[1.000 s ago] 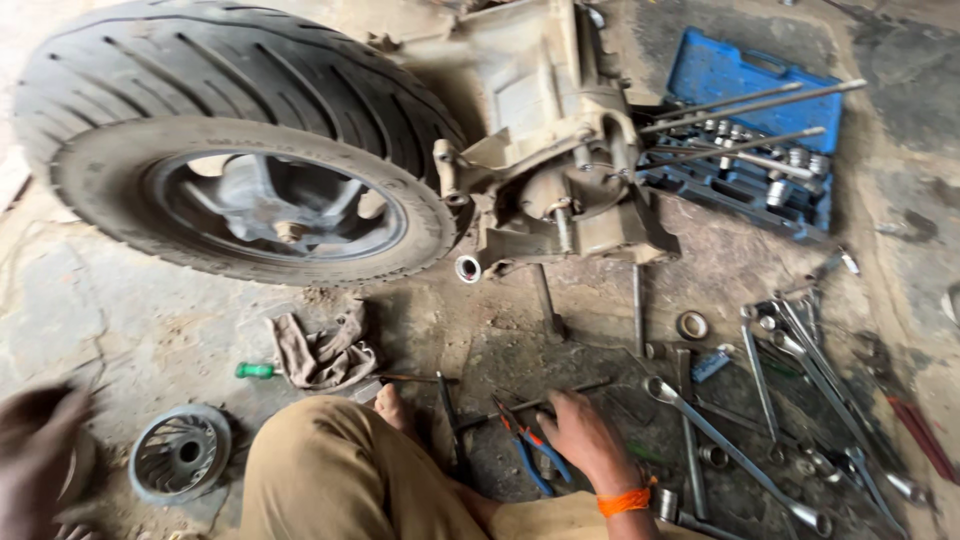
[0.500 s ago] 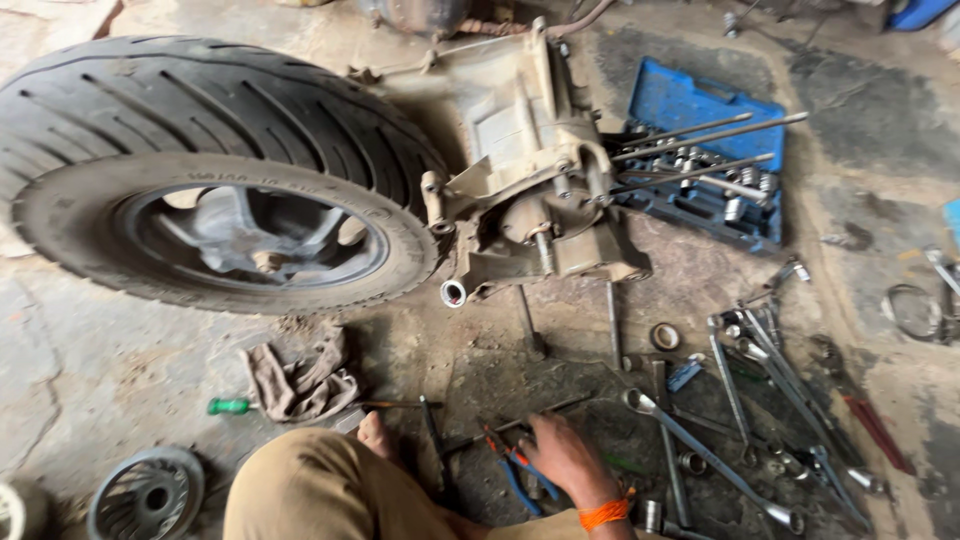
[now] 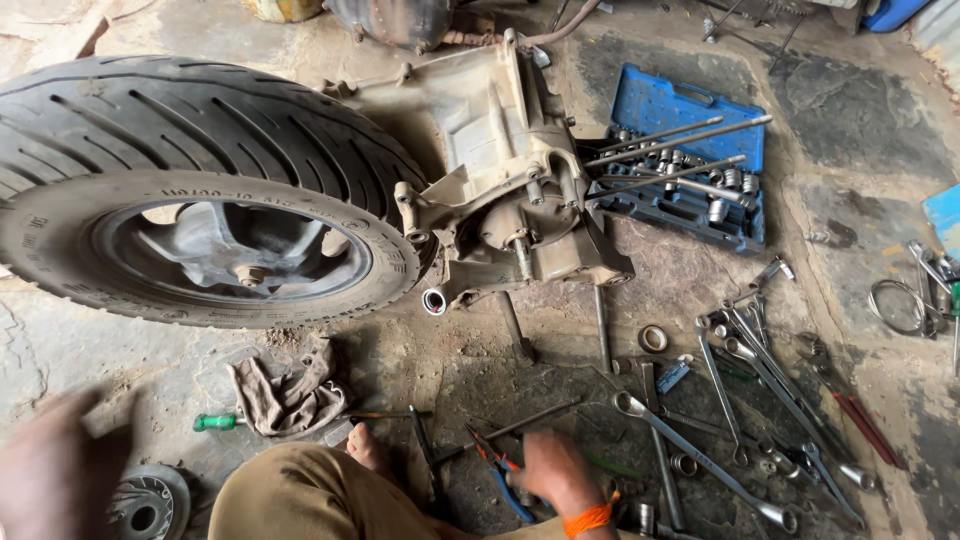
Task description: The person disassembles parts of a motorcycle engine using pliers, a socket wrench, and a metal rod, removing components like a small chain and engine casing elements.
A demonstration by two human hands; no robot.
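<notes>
Tyre left, socket box right, spanners below box.

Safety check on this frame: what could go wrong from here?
1. The right hand reaches among loose pliers and wrenches; the fingers could get pinched or nicked.
2. The bare foot rests beside metal rods, so it might get jabbed.
3. Long studs jut from the engine casing toward the socket case, a possible snag.

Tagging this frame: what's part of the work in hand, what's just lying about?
In hand:
right hand at the blue-handled pliers
left hand, blurred, beside the round metal part

Lying about:
tyre
engine casing
blue socket case
spanners
rag
green-handled screwdriver
</notes>
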